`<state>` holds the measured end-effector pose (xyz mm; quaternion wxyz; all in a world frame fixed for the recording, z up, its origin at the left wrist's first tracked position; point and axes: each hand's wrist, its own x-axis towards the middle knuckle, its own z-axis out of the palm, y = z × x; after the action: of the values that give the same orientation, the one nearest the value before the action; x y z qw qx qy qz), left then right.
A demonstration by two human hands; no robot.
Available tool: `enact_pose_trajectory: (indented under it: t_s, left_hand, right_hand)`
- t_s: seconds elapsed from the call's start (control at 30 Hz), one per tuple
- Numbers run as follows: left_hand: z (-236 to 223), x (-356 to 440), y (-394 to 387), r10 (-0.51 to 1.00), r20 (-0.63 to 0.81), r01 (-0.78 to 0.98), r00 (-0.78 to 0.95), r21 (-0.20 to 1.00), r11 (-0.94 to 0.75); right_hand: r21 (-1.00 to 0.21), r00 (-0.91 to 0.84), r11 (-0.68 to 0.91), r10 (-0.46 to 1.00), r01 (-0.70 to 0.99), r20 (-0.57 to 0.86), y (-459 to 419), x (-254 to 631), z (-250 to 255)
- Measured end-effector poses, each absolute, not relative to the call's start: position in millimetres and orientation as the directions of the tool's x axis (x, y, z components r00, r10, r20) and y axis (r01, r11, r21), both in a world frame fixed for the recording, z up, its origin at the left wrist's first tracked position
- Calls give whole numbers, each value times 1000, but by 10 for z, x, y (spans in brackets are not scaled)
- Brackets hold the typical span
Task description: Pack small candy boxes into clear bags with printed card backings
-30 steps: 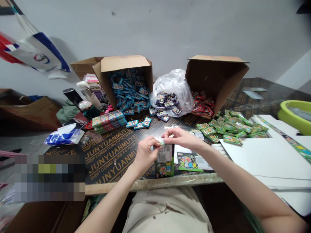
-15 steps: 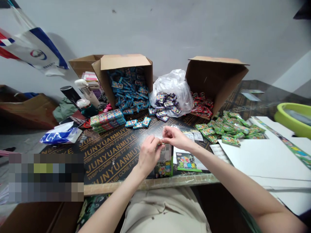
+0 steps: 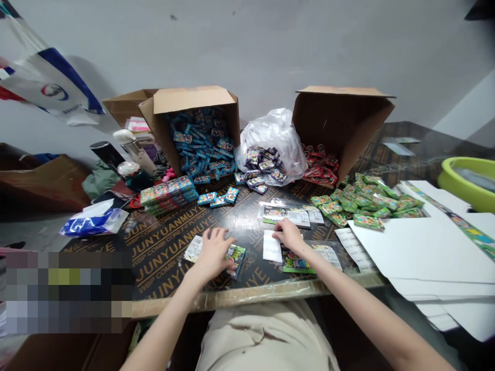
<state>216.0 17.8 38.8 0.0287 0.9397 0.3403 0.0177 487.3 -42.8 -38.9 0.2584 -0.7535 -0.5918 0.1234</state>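
My left hand (image 3: 214,252) rests over a dark printed packet (image 3: 238,255) with a green edge, its fingers spread and curved. The packet lies near the table's front edge, partly hidden by the hand. A whitish printed end of it (image 3: 192,249) shows left of the fingers. My right hand (image 3: 291,238) is closed, thumb and fingers pinching the right edge of a small white paper slip (image 3: 272,248). Below that hand lies another printed packet (image 3: 296,263), partly covered by the wrist. Farther back is a flat clear-wrapped packet (image 3: 294,215).
Blue candy packs (image 3: 209,147) fill a tilted carton (image 3: 197,100). Purple packs (image 3: 265,164) spill from a clear bag (image 3: 278,129). Red packs (image 3: 320,167) lie in a second carton (image 3: 356,118). Green packs (image 3: 367,196) are heaped by white card sheets (image 3: 390,247). Stacked packs (image 3: 170,193) stand left.
My hands have come apart from their meeting point. The left moved left and down with the packet, opening over it. The right moved down and right, now at the white slip.
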Motion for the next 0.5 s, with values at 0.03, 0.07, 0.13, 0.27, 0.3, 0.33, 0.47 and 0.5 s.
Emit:
enact_pose_trajectory:
  t_s: [0.03,0.07,0.13,0.27,0.3,0.33,0.47,0.5]
  left_hand:
    - [323,2215,214,598,-81,603,798,114,-789]
    - [266,2267,253,565,-158,585,810,153,-796]
    - [188,2353,327,534,-239,579,811,195,-792]
    - [219,2438,411,472,-302,555,828,321,-768]
    - [273,2438,421,462,-314,555,830,384,-737]
    - [344,2431,430,467,-300,555,832,454,-697]
    - [703,2345,471,665,65,443,744,697,-564]
    - [773,2324,473,704,158,389,692,740,-549]
  right_hand:
    - [-534,265,-159,955,831,129,-436,4854,-402]
    - [-532,260,-148,955,833,141,-445,4839,-407]
    - [-531,246,-120,954,839,173,-469,4824,-410]
    - [-523,219,-62,945,850,244,-536,4809,-451]
    - [-519,211,-49,943,854,258,-553,4803,-470]
    - [-513,203,-37,941,858,271,-569,4795,-490]
    - [-491,149,20,941,871,303,-602,4750,-545]
    - [-490,136,34,942,871,308,-604,4737,-548]
